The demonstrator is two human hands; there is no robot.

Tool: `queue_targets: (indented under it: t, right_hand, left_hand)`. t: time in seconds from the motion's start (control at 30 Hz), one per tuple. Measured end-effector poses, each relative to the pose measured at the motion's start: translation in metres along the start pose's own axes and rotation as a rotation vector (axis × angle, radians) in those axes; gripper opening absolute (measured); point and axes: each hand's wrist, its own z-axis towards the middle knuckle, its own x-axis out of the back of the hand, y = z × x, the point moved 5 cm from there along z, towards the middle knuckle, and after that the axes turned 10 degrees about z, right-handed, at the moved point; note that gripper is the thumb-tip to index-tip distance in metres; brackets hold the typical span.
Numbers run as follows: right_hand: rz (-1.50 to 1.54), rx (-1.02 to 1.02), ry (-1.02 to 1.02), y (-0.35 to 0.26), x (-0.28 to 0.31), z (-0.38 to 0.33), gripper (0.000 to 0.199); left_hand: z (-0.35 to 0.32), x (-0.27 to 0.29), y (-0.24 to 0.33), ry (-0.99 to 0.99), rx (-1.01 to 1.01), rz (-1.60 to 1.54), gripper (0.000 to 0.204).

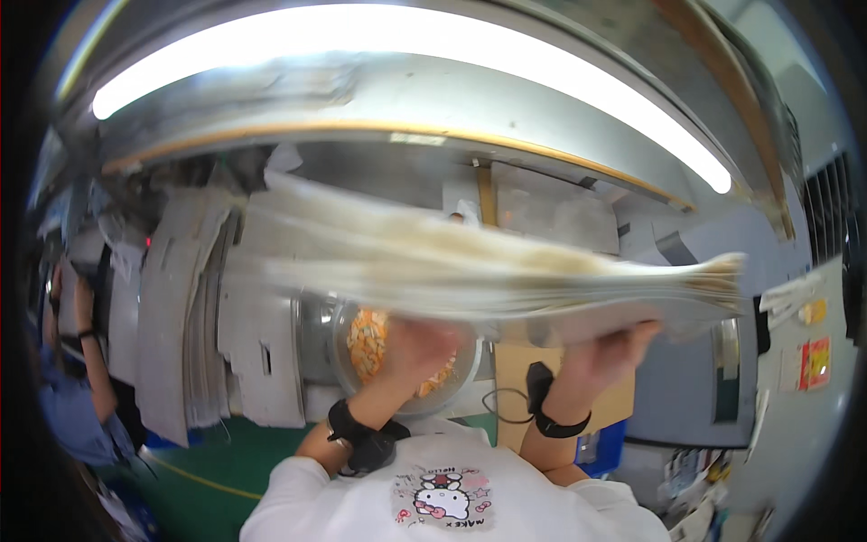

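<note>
Head view: a thick stack of flat pale cardboard sheets is held up at chest height, blurred by motion, edge-on to the camera. The stack is supported from below by both hands.

The left hand is pressed under the stack's lower edge near its middle; the fingers are hidden behind the sheets, so the exact grip cannot be told, but the hand is closed against the stack. The right hand is clamped on the stack's lower right part, thumb and fingers curled up around the bottom edge. A dark wristband is worn on the left wrist, another dark band on the right.

Just below and behind the left-hand fingers, a clear round tub with small orange-and-white pieces is seen, partly covered by the hand. Below the right-hand fingers, a brown carton is seen between the two forearms.

Well left of the left-hand fingers, further piles of die-cut grey card blanks are leaned upright. Far left, another person's arm in blue is seen, well apart from the stack. Above the stack, a long strip light is lit. A white printed shirt is worn by the person, at the lower edge.
</note>
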Motion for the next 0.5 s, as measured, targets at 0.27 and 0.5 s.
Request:
queue_targets:
  t: [0.27,0.5]
  right_hand:
    - [-0.028,-0.632,0.331,0.076,0.07,-0.076,0.054]
    - [0.103,-0.939,0.514,0.094,0.099,-0.096,0.036]
  left_hand:
    - [-0.066,0.055,0.117,-0.013,-0.559,-0.109,0.047]
    - [-0.095,-0.013,0.154,-0.642,-0.657,0.369,0.042]
